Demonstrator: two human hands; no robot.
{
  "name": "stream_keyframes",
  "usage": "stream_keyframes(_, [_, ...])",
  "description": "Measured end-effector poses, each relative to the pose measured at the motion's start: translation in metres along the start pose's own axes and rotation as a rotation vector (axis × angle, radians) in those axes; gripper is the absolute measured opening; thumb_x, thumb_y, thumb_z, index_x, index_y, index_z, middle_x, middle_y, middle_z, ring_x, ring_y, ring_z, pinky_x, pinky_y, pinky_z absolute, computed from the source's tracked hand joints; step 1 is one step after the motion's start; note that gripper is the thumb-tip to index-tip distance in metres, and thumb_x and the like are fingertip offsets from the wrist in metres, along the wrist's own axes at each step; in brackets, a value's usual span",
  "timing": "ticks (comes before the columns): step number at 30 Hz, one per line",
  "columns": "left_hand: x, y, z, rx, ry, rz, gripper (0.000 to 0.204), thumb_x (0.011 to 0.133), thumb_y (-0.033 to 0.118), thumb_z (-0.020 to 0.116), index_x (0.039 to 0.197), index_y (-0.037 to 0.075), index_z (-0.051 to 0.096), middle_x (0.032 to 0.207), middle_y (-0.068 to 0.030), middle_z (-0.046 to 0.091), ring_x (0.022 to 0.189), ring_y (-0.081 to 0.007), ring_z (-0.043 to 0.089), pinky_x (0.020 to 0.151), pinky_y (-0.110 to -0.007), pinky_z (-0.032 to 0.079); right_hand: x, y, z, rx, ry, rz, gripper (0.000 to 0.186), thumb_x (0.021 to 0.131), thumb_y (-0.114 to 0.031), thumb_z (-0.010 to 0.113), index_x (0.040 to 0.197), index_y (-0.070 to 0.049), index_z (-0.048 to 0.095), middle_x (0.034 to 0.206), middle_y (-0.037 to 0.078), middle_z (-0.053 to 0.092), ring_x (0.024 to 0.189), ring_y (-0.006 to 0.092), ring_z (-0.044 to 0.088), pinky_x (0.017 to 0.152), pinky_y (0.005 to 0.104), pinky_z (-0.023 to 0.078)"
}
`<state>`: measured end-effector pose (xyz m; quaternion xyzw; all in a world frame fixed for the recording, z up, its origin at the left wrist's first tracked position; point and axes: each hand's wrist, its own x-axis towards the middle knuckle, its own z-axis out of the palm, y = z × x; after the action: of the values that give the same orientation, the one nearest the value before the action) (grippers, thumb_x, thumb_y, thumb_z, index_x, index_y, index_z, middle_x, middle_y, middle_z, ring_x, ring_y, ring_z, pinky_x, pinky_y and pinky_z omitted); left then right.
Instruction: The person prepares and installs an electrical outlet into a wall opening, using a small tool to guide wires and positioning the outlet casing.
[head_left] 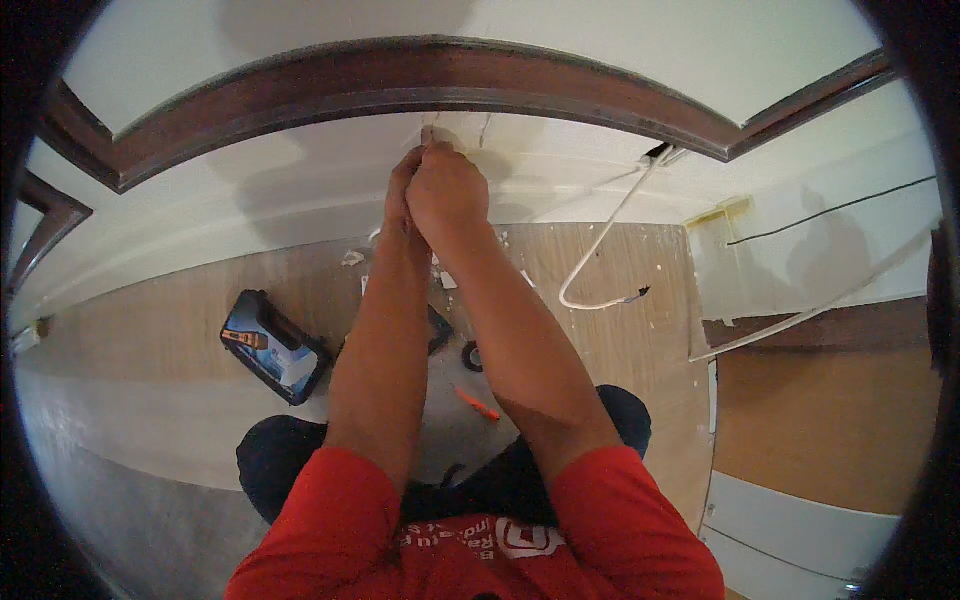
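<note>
1. I see my left hand (402,185) and right hand (445,190) raised together and pressed side by side against the white painted wall (300,190), just under the dark brown curved wooden trim (400,75).
2. The fingers of both hands are curled in tight at one spot; a small pale piece (428,133) pokes out just above them, but I cannot tell what it is or whether they are clamped on it.
3. Judging by the scene, the wall work looks partly done: white plaster crumbs (352,258) lie on the wooden plank floor (600,340) below the fingers, and a thin white cable with a bare end (600,250) hangs loose from the wall to the right of the fingers, not yet fixed.
4. A thin black wire (830,212) runs along the wall well to the right of the fingers.
5. Far below the fingers, on the floor near my knees, sit a black and blue rectangular tool case (272,348), a black roll of tape (472,356) and a small orange-handled screwdriver (478,404), all untouched.
</note>
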<state>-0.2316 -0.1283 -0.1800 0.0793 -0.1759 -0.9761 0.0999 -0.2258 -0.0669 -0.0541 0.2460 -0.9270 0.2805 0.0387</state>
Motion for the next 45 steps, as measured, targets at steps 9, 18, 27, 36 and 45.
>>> stream_keyframes(9, [0.001,0.005,0.007,0.019,0.036,-0.003,0.023,0.098,0.022,0.05,0.106,0.006,0.063,0.093,-0.0058,0.066,0.087,-0.0207,0.063,0.078,-0.035,0.052,-0.007,0.007,0.003,0.002,-0.034,0.019,0.024,0.09,-0.015,0.048,0.099,0.003,0.062,0.093,0.024,0.069,0.089,0.0388,0.068,0.079,0.0476,0.055])
stream_keyframes(18, [0.001,0.012,0.016,0.117,0.073,0.041,0.022,0.098,0.023,0.05,0.104,0.006,0.063,0.092,-0.0053,0.066,0.086,-0.0203,0.063,0.077,-0.035,0.051,-0.008,0.006,0.0,-0.021,-0.067,0.032,0.025,0.089,-0.013,0.048,0.1,0.002,0.063,0.095,0.024,0.069,0.089,0.0391,0.068,0.081,0.0469,0.055])
stream_keyframes(27, [-0.012,0.007,0.038,0.15,0.083,0.068,0.021,0.098,0.023,0.051,0.102,0.007,0.063,0.092,-0.0047,0.066,0.085,-0.0196,0.062,0.076,-0.034,0.051,-0.006,0.017,-0.001,-0.033,-0.049,0.041,0.025,0.091,-0.013,0.046,0.101,0.004,0.061,0.093,0.024,0.069,0.088,0.0388,0.069,0.08,0.0466,0.055])
stream_keyframes(36, [-0.025,0.004,0.045,-0.145,-0.007,-0.113,0.02,0.098,0.024,0.053,0.098,0.008,0.064,0.088,-0.0045,0.067,0.081,-0.0189,0.063,0.074,-0.033,0.051,-0.02,0.012,-0.001,-0.034,-0.025,0.098,0.025,0.092,-0.014,0.045,0.102,0.006,0.056,0.09,0.027,0.068,0.086,0.0401,0.069,0.077,0.0472,0.056])
stream_keyframes(45, [-0.021,0.011,0.043,0.017,0.149,-0.043,0.023,0.095,0.029,0.056,0.094,0.008,0.065,0.085,-0.0053,0.067,0.079,-0.0206,0.063,0.073,-0.034,0.051,-0.015,0.007,0.001,0.054,-0.036,0.089,0.026,0.093,-0.014,0.045,0.102,0.007,0.058,0.092,0.027,0.068,0.088,0.0399,0.069,0.077,0.0485,0.055])
